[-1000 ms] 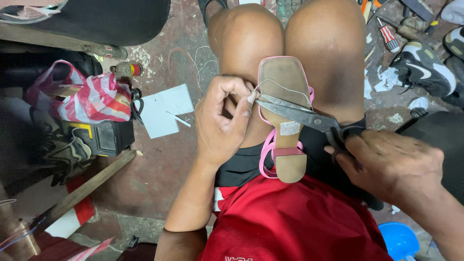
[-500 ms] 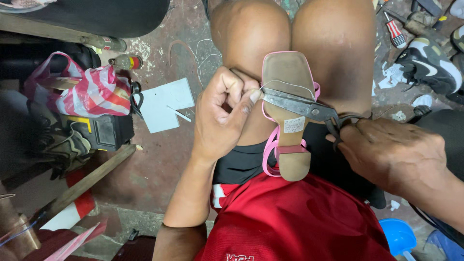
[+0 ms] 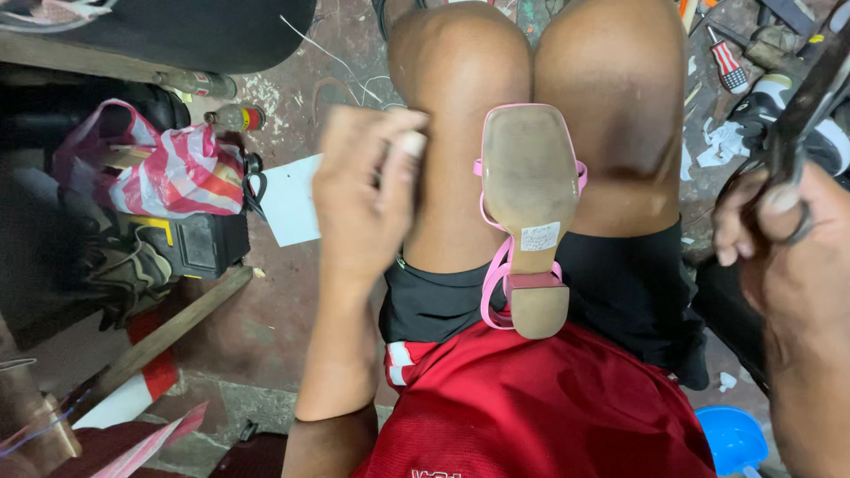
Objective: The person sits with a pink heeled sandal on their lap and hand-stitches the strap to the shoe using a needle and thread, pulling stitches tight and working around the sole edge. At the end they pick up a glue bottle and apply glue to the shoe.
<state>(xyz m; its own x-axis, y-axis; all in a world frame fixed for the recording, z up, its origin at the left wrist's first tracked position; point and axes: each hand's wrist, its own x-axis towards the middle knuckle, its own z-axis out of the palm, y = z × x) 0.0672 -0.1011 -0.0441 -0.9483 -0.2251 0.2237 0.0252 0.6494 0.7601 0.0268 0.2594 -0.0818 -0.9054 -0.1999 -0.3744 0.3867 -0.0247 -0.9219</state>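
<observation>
A seated person's left hand (image 3: 363, 199) hovers loosely curled and blurred above the left thigh, gripping nothing that can be made out, its fingertips just short of the sandal. The right hand (image 3: 779, 239), at 3 o'clock, is clenched through the loop handles of one pair of dark scissors (image 3: 810, 93), whose blades point up toward 1 o'clock, well apart from the shoe.

One pink-strapped sandal (image 3: 529, 199) lies sole-up in the lap, resting between the two bare knees, its squared toe toward 12 o'clock and its block heel toward 6 o'clock against a red shirt (image 3: 540, 407). One small white sticker (image 3: 539, 236) sits on the tan sole just above the heel. Neither hand touches the sandal.

On the floor at 9 o'clock sits one red-and-white striped bag (image 3: 173, 177), with one white sheet of paper (image 3: 290, 199) just beside it and one wooden stick (image 3: 155, 341) slanting below. At 1 o'clock lies one red-handled screwdriver (image 3: 730, 66), near one dark sneaker (image 3: 828, 133). One blue bowl (image 3: 730, 438) shows at 5 o'clock.
</observation>
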